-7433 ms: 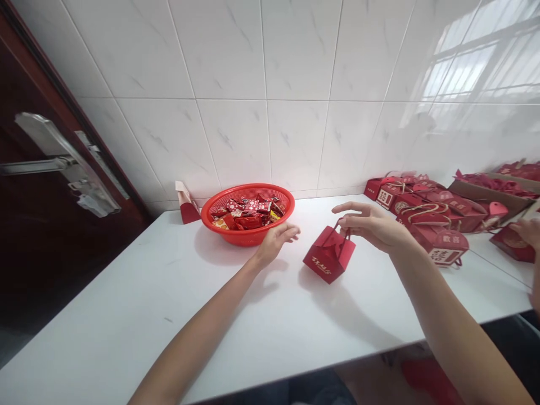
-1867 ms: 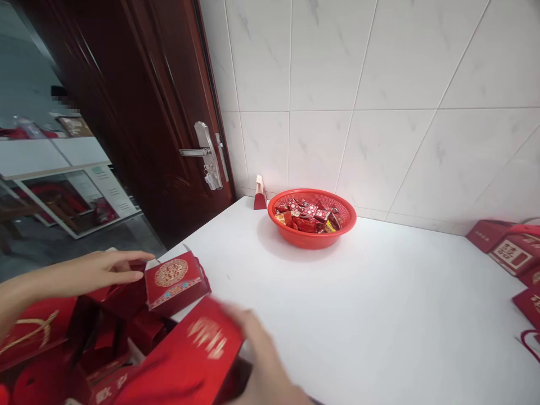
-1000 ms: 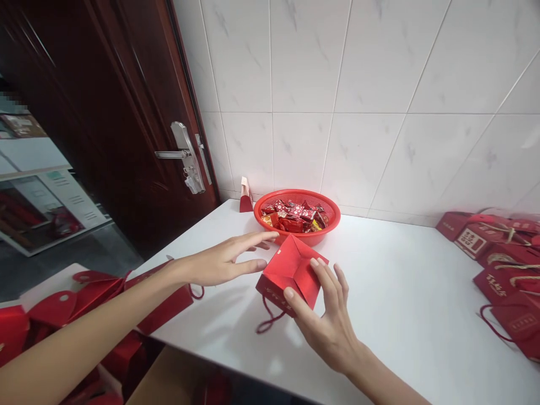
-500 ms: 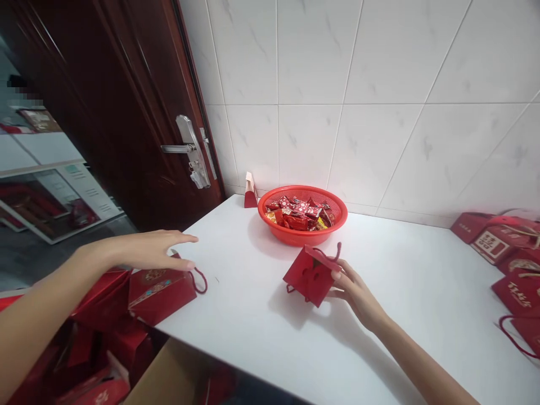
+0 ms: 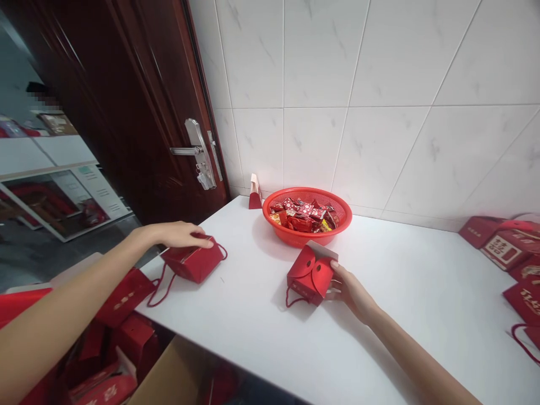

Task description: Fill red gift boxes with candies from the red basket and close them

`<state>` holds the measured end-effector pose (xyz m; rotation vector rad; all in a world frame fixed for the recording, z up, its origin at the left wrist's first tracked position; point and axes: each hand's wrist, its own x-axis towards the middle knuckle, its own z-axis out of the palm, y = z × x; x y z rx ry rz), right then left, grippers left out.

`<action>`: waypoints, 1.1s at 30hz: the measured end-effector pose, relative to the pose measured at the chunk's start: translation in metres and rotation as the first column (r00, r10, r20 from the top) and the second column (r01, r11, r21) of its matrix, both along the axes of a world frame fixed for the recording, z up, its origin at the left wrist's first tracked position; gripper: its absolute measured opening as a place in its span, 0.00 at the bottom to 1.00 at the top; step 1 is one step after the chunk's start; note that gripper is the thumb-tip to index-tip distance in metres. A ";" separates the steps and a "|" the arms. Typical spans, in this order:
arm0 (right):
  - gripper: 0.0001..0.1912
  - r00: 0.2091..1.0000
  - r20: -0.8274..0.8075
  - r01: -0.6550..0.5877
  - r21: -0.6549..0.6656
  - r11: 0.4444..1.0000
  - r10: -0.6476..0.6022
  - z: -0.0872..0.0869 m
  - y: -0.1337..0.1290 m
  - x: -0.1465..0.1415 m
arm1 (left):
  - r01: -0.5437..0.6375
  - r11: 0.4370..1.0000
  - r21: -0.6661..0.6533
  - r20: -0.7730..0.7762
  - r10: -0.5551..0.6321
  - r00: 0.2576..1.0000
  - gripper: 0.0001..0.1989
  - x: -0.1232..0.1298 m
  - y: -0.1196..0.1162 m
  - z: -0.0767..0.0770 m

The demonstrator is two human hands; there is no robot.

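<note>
My right hand (image 5: 354, 289) grips a red candy gift box (image 5: 307, 279) by its right side, thumb on the upper edge and fingers partly hidden behind. The box is tilted, with two rounded, holed flaps facing me and a red cord hanging below. On the left, my left hand (image 5: 181, 235) is closed over the top of another red gift box (image 5: 200, 264) with cord handles, near the table's left edge. Its fingertips are partly hidden. Between and behind the hands sits a red plastic basket (image 5: 272, 225) holding many wrapped candies (image 5: 301, 216).
Several red gift boxes (image 5: 523, 295) stand along the white table's (image 5: 253, 326) right side. More lie in a cardboard carton (image 5: 171, 374) below the left front edge. A small red-and-white box (image 5: 255, 194) stands by the tiled wall (image 5: 316, 140); a dark wooden door (image 5: 143, 112) is behind left.
My left hand has come down onto a red box, which now sits farther right on the table. My right hand has turned its box, so the rounded flaps face me.
</note>
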<state>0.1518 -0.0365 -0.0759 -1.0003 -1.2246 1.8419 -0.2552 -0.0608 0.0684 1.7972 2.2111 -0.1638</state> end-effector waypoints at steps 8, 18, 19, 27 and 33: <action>0.28 0.998 -0.010 0.058 -0.052 0.997 -0.059 -0.006 0.000 -0.001 | -0.099 0.986 -0.136 -0.105 0.085 0.991 0.45 0.035 0.070 0.006; 0.30 0.997 -0.042 0.057 -0.050 0.997 -0.059 -0.006 0.003 -0.003 | -0.098 0.989 0.112 -0.194 0.118 0.974 0.35 0.074 0.071 0.016; 0.30 0.997 -0.040 0.060 -0.048 0.997 -0.062 -0.006 0.004 -0.004 | -0.053 0.983 0.176 -0.158 0.082 0.984 0.31 0.084 0.063 0.018; 0.29 0.989 0.050 0.129 0.138 0.982 -0.137 -0.004 0.007 -0.013 | 0.579 0.723 0.377 0.246 -0.680 0.690 0.21 0.185 0.020 -0.019; 0.30 0.965 0.177 0.132 0.303 0.944 -0.191 -0.001 0.020 -0.012 | 0.493 0.799 0.344 0.264 -0.586 0.766 0.24 0.205 0.036 -0.040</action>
